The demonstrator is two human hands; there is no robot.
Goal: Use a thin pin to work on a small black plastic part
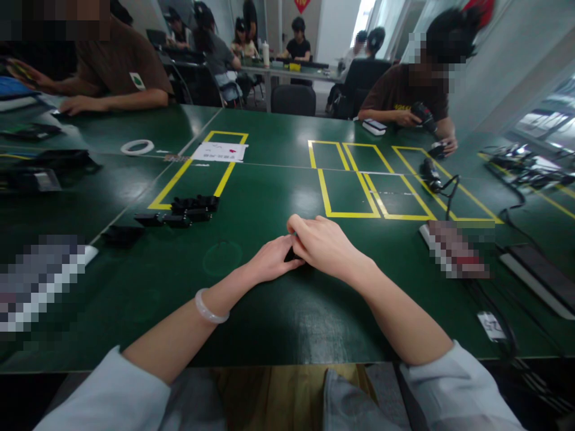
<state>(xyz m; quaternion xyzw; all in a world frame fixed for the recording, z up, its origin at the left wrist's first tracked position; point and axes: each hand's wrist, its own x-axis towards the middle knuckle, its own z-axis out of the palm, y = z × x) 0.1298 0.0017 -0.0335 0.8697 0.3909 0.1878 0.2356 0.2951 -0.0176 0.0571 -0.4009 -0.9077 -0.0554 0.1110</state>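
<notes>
My left hand and my right hand meet over the middle of the green table. A small black object shows between them, mostly hidden by the fingers. The left hand's fingers are closed around it, with the thumb along its near side. Curled fingers of the right hand press on its top from the right. A pale bracelet circles my left wrist. Several black parts lie in a group beyond and left of my hands.
Yellow tape frames mark the table's far side, one under a white paper. A tape roll lies left. Phones and cables are at right. Two people sit opposite; the right one holds a black device.
</notes>
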